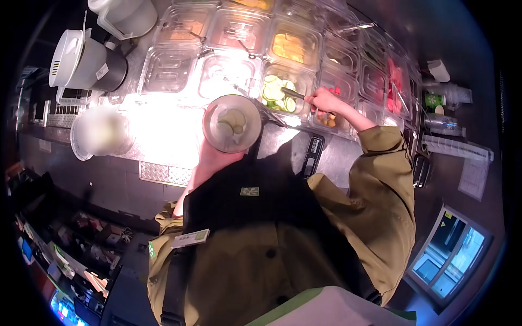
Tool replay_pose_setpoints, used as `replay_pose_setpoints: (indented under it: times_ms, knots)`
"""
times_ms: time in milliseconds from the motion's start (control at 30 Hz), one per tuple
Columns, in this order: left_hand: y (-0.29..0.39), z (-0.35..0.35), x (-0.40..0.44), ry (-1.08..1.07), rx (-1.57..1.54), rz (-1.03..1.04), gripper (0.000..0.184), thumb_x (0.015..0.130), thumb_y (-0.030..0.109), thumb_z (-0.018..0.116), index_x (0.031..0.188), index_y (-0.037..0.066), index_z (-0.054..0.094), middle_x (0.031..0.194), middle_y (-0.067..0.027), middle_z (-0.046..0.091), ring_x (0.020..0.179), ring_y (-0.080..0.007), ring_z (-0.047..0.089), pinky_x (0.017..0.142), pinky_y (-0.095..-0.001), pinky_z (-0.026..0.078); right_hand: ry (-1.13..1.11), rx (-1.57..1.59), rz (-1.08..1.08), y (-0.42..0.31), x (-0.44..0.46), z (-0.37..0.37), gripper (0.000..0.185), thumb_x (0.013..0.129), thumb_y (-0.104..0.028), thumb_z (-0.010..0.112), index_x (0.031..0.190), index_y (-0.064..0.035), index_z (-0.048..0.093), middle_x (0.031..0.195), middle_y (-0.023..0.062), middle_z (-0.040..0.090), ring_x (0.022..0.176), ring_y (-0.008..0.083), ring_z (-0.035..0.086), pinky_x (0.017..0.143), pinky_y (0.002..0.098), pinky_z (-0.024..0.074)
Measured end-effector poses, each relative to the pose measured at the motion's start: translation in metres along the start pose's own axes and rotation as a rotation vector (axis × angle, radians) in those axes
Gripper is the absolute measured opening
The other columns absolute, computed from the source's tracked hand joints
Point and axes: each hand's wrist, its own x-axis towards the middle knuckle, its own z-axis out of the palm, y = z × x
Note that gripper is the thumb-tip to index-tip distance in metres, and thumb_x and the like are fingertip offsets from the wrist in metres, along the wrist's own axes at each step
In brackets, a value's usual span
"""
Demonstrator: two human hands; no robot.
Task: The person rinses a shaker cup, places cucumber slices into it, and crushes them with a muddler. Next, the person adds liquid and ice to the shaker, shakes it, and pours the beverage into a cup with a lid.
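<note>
My left hand (pixel 218 157) is wrapped round a clear cup (pixel 207 132), whose open top faces me. Several pale green slices (pixel 234 120) lie inside it. On the right, my right hand (pixel 325 101) grips dark-handled tongs (pixel 294 93). Their tips reach among round green-rimmed slices (pixel 272 87) in a clear container (pixel 303 81); whether these are lime or cucumber I cannot tell. Exactly what the tips pinch is too small to see.
More clear containers surround it, including one with yellow pieces (pixel 289 48) and one with red fruit (pixel 395 81). Pitchers (pixel 69 57) and a tub (pixel 81 136) stand at left. A black digital device (pixel 312 154) lies near the counter edge; stacked cups (pixel 443 125) are at right.
</note>
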Motion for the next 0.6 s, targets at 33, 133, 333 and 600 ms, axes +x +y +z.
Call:
replay_pose_setpoints:
  times_ms: [33,133,333,600]
  knots:
    - [-0.002,-0.001,-0.002,-0.009,-0.031,-0.01,0.098,0.047,0.013,0.079,0.129,0.001,0.027,0.124,-0.0128,0.037,0.116,-0.0232,0.037,0.096,-0.0344,0.032,0.023,-0.014,0.026,-0.006,-0.002,0.001,0.04,0.088,-0.028,0.049,0.075,0.0073,0.061,0.056,0.0079,0.057,0.036,0.0123,0.05,0.036,0.027,0.0417]
    - [0.003,0.001,-0.001,-0.011,0.067,0.011,0.099,0.048,0.012,0.079,0.13,0.0,0.024,0.124,-0.0129,0.036,0.116,-0.0227,0.037,0.097,-0.0344,0.032,-0.085,-0.013,0.157,-0.038,-0.017,-0.012,0.045,0.087,-0.031,0.049,0.068,0.0085,0.058,0.056,0.0103,0.058,0.037,0.0147,0.052,0.033,0.0281,0.0409]
    - [0.001,0.0,0.004,-0.016,0.099,-0.016,0.102,0.049,0.012,0.079,0.131,0.0,0.02,0.125,-0.0131,0.036,0.116,-0.0224,0.036,0.098,-0.0345,0.031,-0.174,-0.08,0.132,-0.03,0.021,-0.012,0.044,0.085,-0.032,0.052,0.064,0.0072,0.056,0.054,0.0096,0.058,0.037,0.0145,0.051,0.032,0.0277,0.0401]
    - [0.003,0.003,0.001,-0.006,0.098,0.006,0.098,0.048,0.012,0.078,0.129,0.0,0.025,0.125,-0.0126,0.035,0.116,-0.0223,0.036,0.097,-0.0343,0.031,-0.162,-0.211,-0.021,-0.044,0.012,-0.019,0.04,0.083,-0.029,0.057,0.062,0.0051,0.057,0.052,0.0063,0.056,0.036,0.0125,0.049,0.034,0.0256,0.0388]
